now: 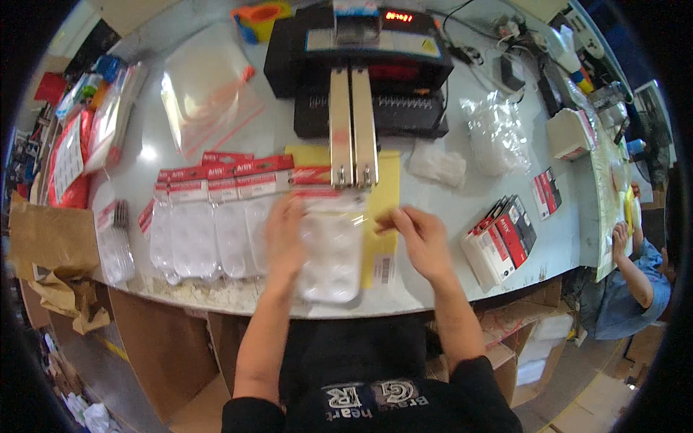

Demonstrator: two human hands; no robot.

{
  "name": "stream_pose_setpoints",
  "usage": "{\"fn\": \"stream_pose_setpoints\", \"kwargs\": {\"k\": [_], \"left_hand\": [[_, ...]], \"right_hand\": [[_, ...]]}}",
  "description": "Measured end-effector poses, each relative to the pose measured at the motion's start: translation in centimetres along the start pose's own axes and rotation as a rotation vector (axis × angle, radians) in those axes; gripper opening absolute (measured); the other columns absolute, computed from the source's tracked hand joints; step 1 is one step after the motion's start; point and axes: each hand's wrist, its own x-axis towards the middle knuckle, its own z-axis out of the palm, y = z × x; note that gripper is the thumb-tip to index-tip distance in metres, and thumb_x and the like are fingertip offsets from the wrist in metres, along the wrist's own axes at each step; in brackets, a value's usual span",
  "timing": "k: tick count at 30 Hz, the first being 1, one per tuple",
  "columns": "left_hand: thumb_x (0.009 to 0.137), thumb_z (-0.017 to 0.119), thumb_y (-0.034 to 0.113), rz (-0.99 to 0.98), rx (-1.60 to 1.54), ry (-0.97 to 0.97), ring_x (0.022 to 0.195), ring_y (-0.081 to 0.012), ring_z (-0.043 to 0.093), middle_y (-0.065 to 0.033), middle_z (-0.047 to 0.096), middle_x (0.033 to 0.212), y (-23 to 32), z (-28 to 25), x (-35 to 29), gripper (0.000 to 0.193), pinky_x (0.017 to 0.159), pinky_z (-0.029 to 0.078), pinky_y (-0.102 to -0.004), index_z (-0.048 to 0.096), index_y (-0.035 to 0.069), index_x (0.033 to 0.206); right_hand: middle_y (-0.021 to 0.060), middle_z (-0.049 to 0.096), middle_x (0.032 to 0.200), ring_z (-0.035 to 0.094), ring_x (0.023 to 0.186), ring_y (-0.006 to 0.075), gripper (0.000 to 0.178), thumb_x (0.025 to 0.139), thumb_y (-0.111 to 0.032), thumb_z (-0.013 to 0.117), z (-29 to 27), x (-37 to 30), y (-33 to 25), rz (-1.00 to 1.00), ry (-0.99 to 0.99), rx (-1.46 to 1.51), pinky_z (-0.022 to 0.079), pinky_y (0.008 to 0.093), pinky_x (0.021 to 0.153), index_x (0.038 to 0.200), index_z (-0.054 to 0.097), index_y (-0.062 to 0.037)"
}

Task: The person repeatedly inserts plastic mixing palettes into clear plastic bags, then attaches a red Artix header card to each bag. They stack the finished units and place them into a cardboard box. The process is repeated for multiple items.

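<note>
A clear-bagged white plastic paint palette with round wells and a red-and-white header lies at the table's front, its top by the metal rails of a black machine. My left hand is at the palette bag's left edge; motion smears its fingers. To the right of the bag, my right hand is closed, thumb and fingers drawn together; whatever they hold is too small to make out. Under the bag and rails lies a yellow sheet. Left of my left hand is an overlapping row of similar bagged palettes.
Red-and-black header cards stand stacked at the right, with a loose card beyond. Crumpled clear bags lie behind. Flat clear bags and packed forks are at the left. A co-worker's hand shows far right.
</note>
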Motion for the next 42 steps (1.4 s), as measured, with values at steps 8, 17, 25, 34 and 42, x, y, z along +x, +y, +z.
{"fn": "stream_pose_setpoints", "kwargs": {"k": [8,17,25,34,42], "left_hand": [[0.084,0.065,0.032,0.451,0.893,-0.039,0.138,-0.0352,0.025,-0.0185,0.024,0.151,0.1,-5.1,-1.4,0.068,0.109,0.022,-0.0475,0.038,0.005,0.139],[0.082,0.067,0.028,0.406,0.997,-0.228,0.142,-0.0266,0.021,-0.0063,0.027,0.152,-4.7,-8.7,2.9,0.063,0.112,0.019,-0.0472,0.042,0.015,0.139],[0.083,0.066,0.016,0.670,0.699,-0.167,0.133,-0.0297,0.037,-0.0143,0.043,0.141,-0.9,-5.3,-1.2,0.047,0.106,0.028,-0.0476,0.052,0.007,0.127],[0.068,0.083,0.032,0.408,-0.410,-0.573,0.126,-0.0371,0.045,-0.0219,0.042,0.138,6.6,1.3,-8.0,0.100,0.102,0.039,-0.0389,0.023,0.000,0.142],[0.071,0.077,0.043,0.069,0.019,-0.431,0.112,-0.0361,0.044,-0.0234,0.045,0.119,1.4,0.5,-8.6,0.084,0.099,0.036,-0.0426,0.042,-0.001,0.133]], "right_hand": [[0.0166,0.064,0.108,0.061,0.101,0.0263,0.049,0.085,-0.039,0.067,-16.5,3.0,-0.8,-0.137,0.617,-0.632,0.050,0.0355,0.079,0.112,0.059,0.0018],[0.0155,0.066,0.099,0.066,0.085,0.0287,0.087,0.054,-0.050,0.088,-22.2,14.0,2.8,0.499,0.113,-0.255,0.053,0.0363,0.071,0.111,0.058,0.0095],[0.0113,0.069,0.091,0.068,0.075,0.0199,0.059,0.057,-0.036,0.086,-20.0,12.7,3.3,0.218,0.273,-0.362,0.054,0.0329,0.064,0.100,0.067,0.0010],[0.0147,0.062,0.114,0.063,0.099,0.0254,0.074,0.068,-0.020,0.084,-9.0,-6.3,-5.2,-0.112,-0.043,0.044,0.052,0.0364,0.085,0.127,0.045,0.0030],[0.0246,0.047,0.124,0.048,0.117,0.0351,0.056,0.087,-0.026,0.065,1.0,-9.6,1.8,0.022,-0.181,-0.306,0.043,0.0386,0.094,0.129,0.042,0.0025]]}}
